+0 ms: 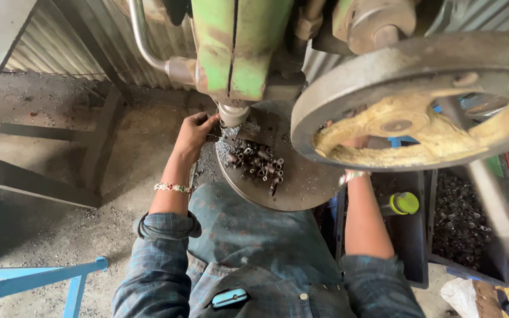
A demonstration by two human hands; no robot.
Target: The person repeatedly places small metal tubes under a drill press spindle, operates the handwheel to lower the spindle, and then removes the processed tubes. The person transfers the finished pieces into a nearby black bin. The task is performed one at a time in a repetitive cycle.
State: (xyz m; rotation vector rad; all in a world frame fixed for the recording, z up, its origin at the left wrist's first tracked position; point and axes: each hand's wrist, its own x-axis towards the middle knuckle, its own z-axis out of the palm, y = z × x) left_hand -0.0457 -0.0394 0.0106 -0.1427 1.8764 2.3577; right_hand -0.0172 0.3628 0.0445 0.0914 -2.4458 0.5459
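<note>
My left hand [194, 133] pinches small metal piece under press ram [231, 113], pile of short metal tubes [257, 162] just beside on round table [301, 188]. Feeding step, I judge; next calls for steady seating. My right hand [354, 141] behind flywheel [419, 97], grip unclear.

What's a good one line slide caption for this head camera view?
Left hand holds a small part under a green press beside piled metal sleeves; right hand reaches behind the flywheel.

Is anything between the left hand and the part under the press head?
Nothing visible. The left hand already rests at the small part beside the press head. The heap of metal sleeves lies nearer the person, off that path. The right hand is behind the flywheel.
</note>
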